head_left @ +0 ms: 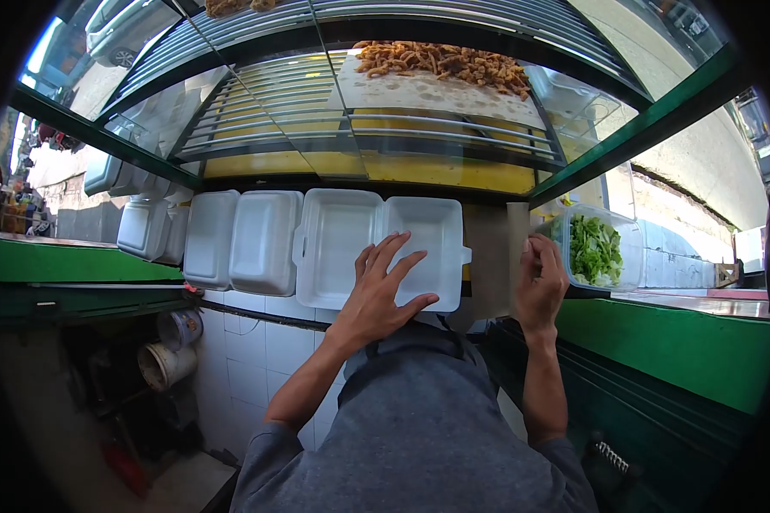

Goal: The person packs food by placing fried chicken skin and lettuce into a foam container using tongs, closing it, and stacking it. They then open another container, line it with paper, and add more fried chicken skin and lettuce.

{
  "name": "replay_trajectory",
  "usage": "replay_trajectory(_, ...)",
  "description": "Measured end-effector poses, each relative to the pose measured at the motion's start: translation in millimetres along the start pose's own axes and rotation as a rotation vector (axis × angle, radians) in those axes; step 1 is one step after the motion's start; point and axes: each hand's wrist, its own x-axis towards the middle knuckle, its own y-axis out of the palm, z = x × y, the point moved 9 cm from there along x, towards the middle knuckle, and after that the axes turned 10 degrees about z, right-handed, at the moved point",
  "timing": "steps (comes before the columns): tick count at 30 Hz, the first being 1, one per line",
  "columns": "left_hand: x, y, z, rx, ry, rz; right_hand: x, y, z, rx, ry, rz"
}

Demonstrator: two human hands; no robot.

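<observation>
A white foam takeout box lies unfolded in front of me, both halves facing up with nothing in them. My left hand is over its middle and right half, fingers spread and holding nothing. Just right of the box is a sheet of brown paper with a lighter, turned-up right edge. My right hand is closed in a pinch at that edge, thumb and fingers together. Beside this hand stands a clear plastic tub of chopped green lettuce.
Closed foam boxes line the counter to the left. A glass display case with metal racks rises ahead, with fried brown pieces on white paper. Green ledges flank me. Buckets stand low on the left.
</observation>
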Motion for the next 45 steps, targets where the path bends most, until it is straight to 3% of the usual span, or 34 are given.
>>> replay_trajectory(4,4.6,-1.1,-9.5,-0.207,0.013,-0.035,-14.1,-16.7,2.7,0.363,0.059,0.026)
replay_trajectory(5,4.9,-1.2,-9.3,-0.382,0.038,-0.046,-14.8,-20.6,15.6,0.569,0.049,0.017)
replay_trajectory(7,8.2,-2.9,-7.5,-0.731,0.094,-0.065,-12.8,-10.8,21.9,0.702,0.064,0.01)
replay_trajectory(8,8.4,-6.0,-7.6,-0.647,0.068,-0.03,-9.3,-8.5,22.4,0.766,0.067,0.003)
replay_trajectory(10,10.8,-0.8,-4.4,-1.105,0.064,-0.027,-11.2,11.6,2.2,0.693,0.228,0.037)
replay_trajectory(12,8.0,-8.7,4.5,-1.018,-0.118,-0.116,-13.3,30.4,-2.0,0.608,0.357,0.119)
replay_trajectory(13,4.6,-12.6,10.8,-0.973,-0.21,-0.162,-14.4,40.5,1.4,0.723,0.339,0.116)
replay_trajectory(16,-0.9,-26.7,32.7,-0.723,-0.279,-0.323,-21.9,66.0,1.9,0.619,0.374,0.295)
replay_trajectory(17,-0.4,-28.2,39.7,-0.636,-0.339,-0.311,-25.2,73.6,-2.7,0.6,0.496,0.359)
replay_trajectory(20,7.3,-28.2,48.5,-0.368,-0.416,-0.251,-11.7,80.2,-1.0,0.129,0.155,0.226)
replay_trajectory(23,13.6,-18.4,58.2,-0.245,-0.358,-0.258,-11.4,104.2,-29.5,0.25,0.249,0.212)
replay_trajectory(26,15.5,-7.7,61.2,-0.146,-0.469,-0.099,-10.3,114.4,-44.1,0.319,0.34,0.284)
replay_trajectory(29,19.0,-18.4,37.2,0.279,-0.282,-0.258,-10.3,114.6,-44.6,0.311,0.352,0.309)
replay_trajectory(32,28.9,-8.7,4.6,0.384,-0.037,-0.153,-9.5,111.8,-42.1,0.31,0.331,0.286)
replay_trajectory(36,38.4,36.9,13.7,0.517,-0.025,0.073,-11.2,112.3,-40.1,0.272,0.294,0.274)
replay_trajectory(45,44.8,57.9,32.0,0.664,-0.118,0.193,-4.9,109.1,-9.7,0.036,0.087,0.329)
